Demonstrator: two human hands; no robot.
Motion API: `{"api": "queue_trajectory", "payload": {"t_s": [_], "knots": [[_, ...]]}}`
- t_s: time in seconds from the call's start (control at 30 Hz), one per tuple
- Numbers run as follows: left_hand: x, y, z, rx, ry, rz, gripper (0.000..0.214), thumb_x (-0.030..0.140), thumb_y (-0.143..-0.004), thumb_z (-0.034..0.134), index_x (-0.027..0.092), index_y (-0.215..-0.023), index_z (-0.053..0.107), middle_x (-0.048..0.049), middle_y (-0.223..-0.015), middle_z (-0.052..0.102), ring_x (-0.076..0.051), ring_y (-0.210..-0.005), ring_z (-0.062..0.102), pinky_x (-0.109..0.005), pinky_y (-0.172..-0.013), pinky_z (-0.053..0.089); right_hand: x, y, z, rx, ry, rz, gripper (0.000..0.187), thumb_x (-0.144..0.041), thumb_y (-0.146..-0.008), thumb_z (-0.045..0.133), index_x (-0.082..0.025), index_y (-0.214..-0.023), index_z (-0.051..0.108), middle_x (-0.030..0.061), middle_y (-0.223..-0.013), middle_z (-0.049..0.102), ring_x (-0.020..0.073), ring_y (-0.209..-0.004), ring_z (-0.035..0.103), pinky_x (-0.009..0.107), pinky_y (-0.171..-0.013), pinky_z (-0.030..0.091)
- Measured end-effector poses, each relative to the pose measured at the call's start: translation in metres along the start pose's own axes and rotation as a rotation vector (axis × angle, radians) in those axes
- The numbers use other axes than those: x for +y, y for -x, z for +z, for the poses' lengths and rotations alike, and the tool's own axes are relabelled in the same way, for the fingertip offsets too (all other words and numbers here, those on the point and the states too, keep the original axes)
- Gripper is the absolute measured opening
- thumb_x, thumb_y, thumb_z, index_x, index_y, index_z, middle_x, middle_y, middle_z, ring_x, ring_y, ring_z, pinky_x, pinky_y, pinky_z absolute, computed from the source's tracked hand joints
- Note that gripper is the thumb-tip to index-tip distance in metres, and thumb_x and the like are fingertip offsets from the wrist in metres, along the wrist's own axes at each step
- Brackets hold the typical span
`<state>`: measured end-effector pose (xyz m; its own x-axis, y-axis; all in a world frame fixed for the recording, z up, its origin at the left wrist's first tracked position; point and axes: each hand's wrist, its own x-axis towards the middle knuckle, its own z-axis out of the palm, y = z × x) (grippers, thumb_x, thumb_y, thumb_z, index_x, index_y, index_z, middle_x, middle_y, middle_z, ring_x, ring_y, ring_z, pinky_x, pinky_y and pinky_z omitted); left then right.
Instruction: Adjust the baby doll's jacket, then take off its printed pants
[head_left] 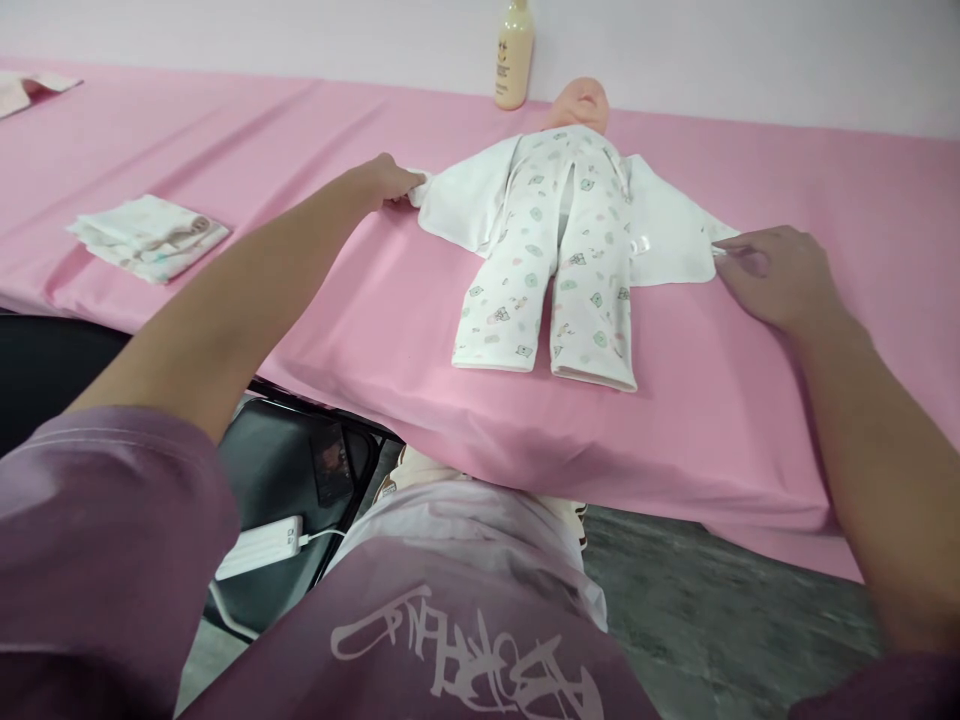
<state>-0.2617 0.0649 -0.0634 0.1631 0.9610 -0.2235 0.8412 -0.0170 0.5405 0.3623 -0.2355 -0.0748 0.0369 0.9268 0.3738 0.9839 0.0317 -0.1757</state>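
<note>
A baby doll (581, 100) lies on its back on the pink-covered table (315, 300), head toward the wall. It wears white printed trousers (547, 280), and a white garment (465, 200) is spread open beneath it. My left hand (390, 182) pinches the garment's left sleeve end. My right hand (772, 275) pinches the right sleeve end (716, 245). Both sleeves are pulled out sideways, flat on the cloth.
A cream lotion bottle (514, 55) stands at the wall beside the doll's head. Folded printed cloths (150, 237) lie on the left. Another folded cloth (30, 88) lies at the far left corner. Below the table's edge, a black chair (277, 470) holds a white power bank (259, 547).
</note>
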Motion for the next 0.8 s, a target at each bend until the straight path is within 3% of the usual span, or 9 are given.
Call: {"api": "queue_trajectory", "payload": {"t_s": [0.1,0.17,0.27,0.37,0.47,0.57,0.67,0.73,0.8], "knots": [[0.008,0.02,0.012,0.112,-0.066,0.081,0.106,0.057,-0.1,0.008,-0.035,-0.116,0.057,-0.0226,-0.129,0.06,-0.054,-0.131,0.056,-0.05,-0.079,0.026,-0.001,0.0,0.0,-0.003,-0.004,0.012,0.045,-0.049,-0.103,0.061,-0.023,-0.132,0.082,0.0099,-0.135,0.078,0.0309,-0.137,0.065,0.051,-0.126,0.048],[0.012,0.036,0.018,0.203,-0.157,0.154,0.107,0.057,-0.097,0.001,-0.033,-0.115,0.057,-0.0204,-0.126,0.061,-0.051,-0.131,0.057,-0.05,-0.081,0.026,-0.001,0.0,-0.001,-0.004,-0.01,0.018,0.045,-0.049,-0.103,0.061,-0.024,-0.133,0.082,0.0099,-0.135,0.078,0.031,-0.137,0.065,0.053,-0.126,0.048],[0.013,0.063,0.023,0.349,-0.303,0.197,0.099,0.059,-0.102,0.019,-0.03,-0.133,0.051,-0.0254,-0.133,0.064,-0.047,-0.137,0.057,-0.046,-0.086,0.026,-0.002,0.001,-0.002,0.003,-0.014,0.009,0.045,-0.049,-0.102,0.061,-0.024,-0.132,0.083,0.0094,-0.135,0.078,0.032,-0.137,0.065,0.054,-0.126,0.049],[0.011,0.101,0.022,0.362,-0.34,0.21,0.095,0.058,-0.106,0.027,-0.029,-0.137,0.048,-0.0253,-0.135,0.065,-0.043,-0.141,0.055,-0.041,-0.092,0.027,-0.003,0.001,-0.003,-0.005,-0.031,-0.004,0.046,-0.051,-0.101,0.061,-0.023,-0.131,0.083,0.0103,-0.134,0.079,0.0335,-0.136,0.066,0.054,-0.124,0.05],[0.025,0.163,0.019,0.357,-0.34,0.253,0.097,0.063,-0.108,0.03,-0.028,-0.138,0.047,-0.0172,-0.132,0.062,-0.043,-0.143,0.052,-0.04,-0.1,0.027,-0.002,0.001,-0.004,-0.013,-0.046,-0.016,0.048,-0.053,-0.1,0.06,-0.023,-0.13,0.084,0.0113,-0.134,0.079,0.0344,-0.135,0.067,0.054,-0.124,0.051],[0.056,0.258,0.023,0.359,-0.27,0.332,0.087,0.065,-0.111,0.035,-0.015,-0.14,0.054,-0.0072,-0.128,0.06,-0.034,-0.137,0.059,-0.036,-0.104,0.03,-0.001,0.0,-0.003,0.0,-0.051,-0.017,0.049,-0.053,-0.098,0.061,-0.022,-0.13,0.084,0.013,-0.131,0.079,0.0344,-0.132,0.067,0.054,-0.123,0.052],[0.077,0.366,0.058,0.422,-0.154,0.551,0.06,0.057,-0.118,0.045,0.003,-0.138,0.062,-0.005,-0.12,0.06,-0.027,-0.125,0.066,-0.038,-0.102,0.041,-0.001,0.0,-0.003,-0.004,-0.044,-0.017,0.047,-0.051,-0.1,0.061,-0.022,-0.13,0.084,0.0134,-0.13,0.079,0.0346,-0.131,0.067,0.055,-0.122,0.052],[0.067,0.427,0.107,0.38,-0.006,0.841,0.03,0.049,-0.115,0.058,0.022,-0.121,0.069,-0.0032,-0.111,0.066,-0.022,-0.103,0.069,-0.042,-0.092,0.049,-0.002,0.0,-0.004,-0.008,-0.04,-0.012,0.047,-0.051,-0.1,0.06,-0.023,-0.13,0.084,0.0135,-0.131,0.079,0.0348,-0.132,0.067,0.055,-0.123,0.052],[0.034,0.468,0.167,0.0,0.045,1.311,0.018,0.054,-0.105,0.073,0.036,-0.106,0.072,-0.0017,-0.096,0.07,-0.024,-0.084,0.067,-0.044,-0.073,0.051,-0.003,0.001,-0.004,-0.01,-0.04,-0.002,0.05,-0.052,-0.1,0.06,-0.022,-0.131,0.084,0.0143,-0.131,0.078,0.035,-0.132,0.067,0.055,-0.123,0.052]]}}
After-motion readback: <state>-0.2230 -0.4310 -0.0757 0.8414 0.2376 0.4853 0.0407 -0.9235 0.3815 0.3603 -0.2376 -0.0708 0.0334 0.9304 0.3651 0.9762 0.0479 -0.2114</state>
